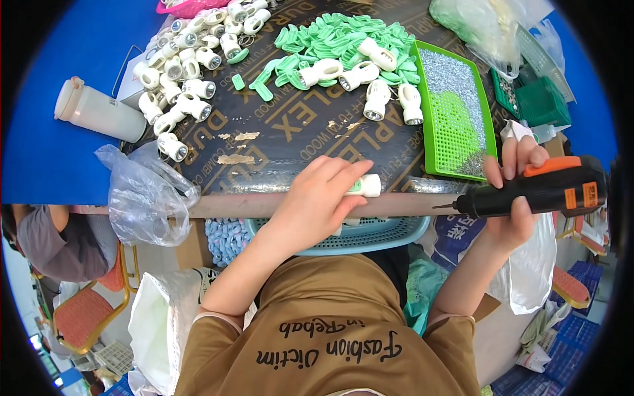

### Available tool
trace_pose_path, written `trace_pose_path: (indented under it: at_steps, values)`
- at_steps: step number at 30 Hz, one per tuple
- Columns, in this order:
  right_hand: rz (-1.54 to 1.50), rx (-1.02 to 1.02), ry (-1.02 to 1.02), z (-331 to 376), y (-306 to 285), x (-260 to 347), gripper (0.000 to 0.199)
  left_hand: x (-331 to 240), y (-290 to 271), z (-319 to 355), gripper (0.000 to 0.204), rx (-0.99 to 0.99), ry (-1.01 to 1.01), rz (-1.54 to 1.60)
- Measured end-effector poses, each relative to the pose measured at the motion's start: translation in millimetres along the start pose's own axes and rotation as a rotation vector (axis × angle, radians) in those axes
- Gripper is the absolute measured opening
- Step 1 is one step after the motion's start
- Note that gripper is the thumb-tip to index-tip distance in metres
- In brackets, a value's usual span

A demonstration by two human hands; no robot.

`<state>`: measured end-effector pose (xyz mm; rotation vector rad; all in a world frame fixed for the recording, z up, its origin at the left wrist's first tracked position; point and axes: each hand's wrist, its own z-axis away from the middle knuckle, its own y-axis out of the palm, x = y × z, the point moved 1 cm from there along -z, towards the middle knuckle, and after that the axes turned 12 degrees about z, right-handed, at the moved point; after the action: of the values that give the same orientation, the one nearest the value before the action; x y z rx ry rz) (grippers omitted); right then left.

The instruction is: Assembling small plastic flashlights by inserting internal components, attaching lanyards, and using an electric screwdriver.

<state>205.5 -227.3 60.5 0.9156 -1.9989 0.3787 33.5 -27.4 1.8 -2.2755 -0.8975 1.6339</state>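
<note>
The left hand [316, 198] lies palm-down at the near edge of the dark printed plywood table [290, 142], fingers closed over a small white plastic flashlight body with a green insert [364, 186]. Only its end shows, poking out past the fingertips [353, 173] toward the right; its long axis runs roughly left to right along the table edge. Most of it is hidden under the palm.

The right hand [512, 198] is wrapped around a black electric screwdriver with an orange top [541, 190], fingers closed on its barrel, thumb underneath. The tool lies nearly level, its thin bit pointing left toward the flashlight body — the tip stands clear of it, with a gap between.

Just beyond the right hand sits one bright green perforated plastic tray [456, 115] strewn with small silver screws, its long axis running away from the person.

Beyond the left hand, a heap of pale green plastic clips [330, 36] covers the far middle of the table — too many and too overlapped to count. About six white flashlights with silver lenses [376, 99] lie on and beside that heap. A larger cluster of the same white flashlights [188, 72], over twenty, spreads at the far left. One white plastic bottle [99, 109] lies on its side at the left, with a crumpled clear plastic bag [142, 191] near it. A light blue plastic basket [370, 234] sits below the table edge, on the lap.
</note>
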Motion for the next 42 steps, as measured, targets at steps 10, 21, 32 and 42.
trace_pose_path:
  at_steps: [10,21,32,42]
  values:
    - [-0.027,-0.187,0.009,-8.5,2.3,11.6,0.063,6.5,0.3,11.6,0.030,-0.039,0.189,-0.139]
    - [0.357,-0.337,-0.019,-25.4,0.9,-23.1,0.082,13.9,-4.2,12.7,0.022,-0.018,0.117,0.000]
    - [0.325,-0.342,-0.024,-14.7,-6.7,-26.6,0.071,15.9,-0.4,11.2,0.019,-0.079,0.204,-0.028]
    - [0.291,-0.356,-0.030,-13.6,-8.4,-31.1,0.067,14.0,-0.2,8.9,0.022,-0.104,0.213,-0.005]
